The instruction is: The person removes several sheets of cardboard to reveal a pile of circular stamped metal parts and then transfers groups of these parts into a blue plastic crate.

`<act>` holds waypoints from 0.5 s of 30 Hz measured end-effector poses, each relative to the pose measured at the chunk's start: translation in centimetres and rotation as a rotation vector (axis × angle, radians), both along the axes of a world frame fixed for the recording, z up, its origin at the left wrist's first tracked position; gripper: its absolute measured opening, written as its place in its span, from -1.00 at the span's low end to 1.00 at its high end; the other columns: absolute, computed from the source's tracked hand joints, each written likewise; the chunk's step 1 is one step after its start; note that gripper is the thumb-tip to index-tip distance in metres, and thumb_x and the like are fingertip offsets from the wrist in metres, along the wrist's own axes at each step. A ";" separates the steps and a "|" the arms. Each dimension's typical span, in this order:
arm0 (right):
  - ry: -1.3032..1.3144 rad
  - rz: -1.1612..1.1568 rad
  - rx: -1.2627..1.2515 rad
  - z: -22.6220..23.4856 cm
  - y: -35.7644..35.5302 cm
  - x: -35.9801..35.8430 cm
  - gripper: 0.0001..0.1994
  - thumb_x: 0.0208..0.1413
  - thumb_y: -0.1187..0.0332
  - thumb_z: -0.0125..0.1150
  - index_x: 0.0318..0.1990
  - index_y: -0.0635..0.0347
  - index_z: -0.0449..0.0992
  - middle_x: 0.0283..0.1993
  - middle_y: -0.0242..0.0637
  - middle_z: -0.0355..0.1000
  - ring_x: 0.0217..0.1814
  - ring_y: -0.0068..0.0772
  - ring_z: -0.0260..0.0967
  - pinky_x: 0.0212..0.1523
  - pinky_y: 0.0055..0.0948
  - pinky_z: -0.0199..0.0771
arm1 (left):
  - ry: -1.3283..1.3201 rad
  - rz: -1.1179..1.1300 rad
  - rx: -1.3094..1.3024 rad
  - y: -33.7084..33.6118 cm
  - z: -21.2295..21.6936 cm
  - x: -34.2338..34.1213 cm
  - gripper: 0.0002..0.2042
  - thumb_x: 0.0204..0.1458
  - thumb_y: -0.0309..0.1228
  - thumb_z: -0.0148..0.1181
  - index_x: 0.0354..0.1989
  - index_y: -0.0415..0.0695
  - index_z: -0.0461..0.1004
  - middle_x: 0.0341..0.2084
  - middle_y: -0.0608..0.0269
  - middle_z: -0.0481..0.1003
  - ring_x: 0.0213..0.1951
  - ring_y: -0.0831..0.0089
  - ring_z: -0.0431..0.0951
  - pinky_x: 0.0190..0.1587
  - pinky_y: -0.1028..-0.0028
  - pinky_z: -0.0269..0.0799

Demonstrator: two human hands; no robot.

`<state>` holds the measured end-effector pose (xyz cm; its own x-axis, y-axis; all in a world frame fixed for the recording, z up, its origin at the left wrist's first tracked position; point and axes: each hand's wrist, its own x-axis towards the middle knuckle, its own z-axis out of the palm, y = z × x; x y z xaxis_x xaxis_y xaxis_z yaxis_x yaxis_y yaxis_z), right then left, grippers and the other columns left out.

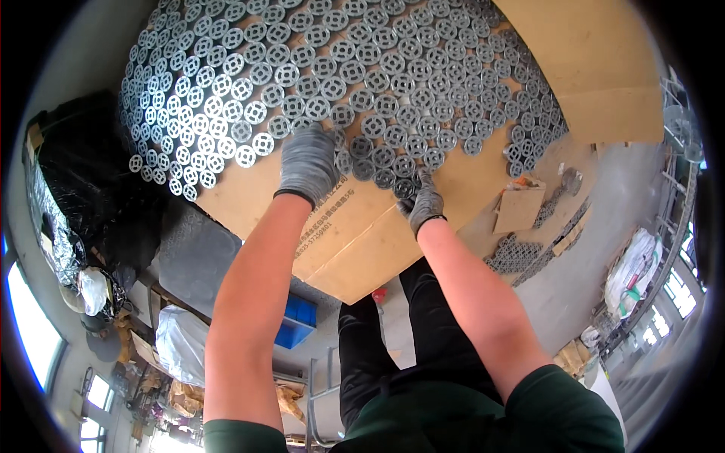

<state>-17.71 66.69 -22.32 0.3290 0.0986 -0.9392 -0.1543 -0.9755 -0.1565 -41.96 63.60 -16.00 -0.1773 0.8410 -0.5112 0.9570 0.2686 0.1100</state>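
Observation:
Many round grey metal discs point(303, 56), each with cut-outs like a spoked wheel, lie flat in a wide layer on brown cardboard point(355, 241). My left hand point(308, 167), in a grey knit glove, rests at the near edge of the layer. Its fingertips are over the discs and mostly hidden. My right hand point(424, 202), gloved the same way, is at a small projecting cluster of darker discs. Its thumb and fingers close around the edge of the nearest dark disc point(405, 188). Some discs near my hands look stacked or overlapping.
A bare cardboard sheet point(596, 68) lies at the far right. Black plastic sheeting point(91, 174) covers something at left. A blue crate point(296, 322) stands below the cardboard's near edge. More discs point(515, 255) and a small cardboard box point(519, 207) lie lower down at right.

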 end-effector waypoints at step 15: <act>-0.159 1.245 0.604 -8.0 -4.5 8.7 -0.71 0.32 0.15 0.27 -0.03 0.18 0.56 -0.20 -0.39 0.53 -0.17 -0.42 0.43 -0.06 -0.38 0.50 | -0.740 1.906 0.038 -37.1 -0.6 15.8 -0.83 0.10 -0.37 0.41 -0.24 -0.14 0.57 -0.47 0.33 0.58 -0.46 0.52 0.49 -0.39 0.46 0.43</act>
<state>-9.04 62.19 -30.29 -0.1756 0.7740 -0.6083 0.8143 -0.2331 -0.5316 -26.14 26.53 -16.59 -0.4726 -0.1092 -0.8745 -0.6945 0.6569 0.2934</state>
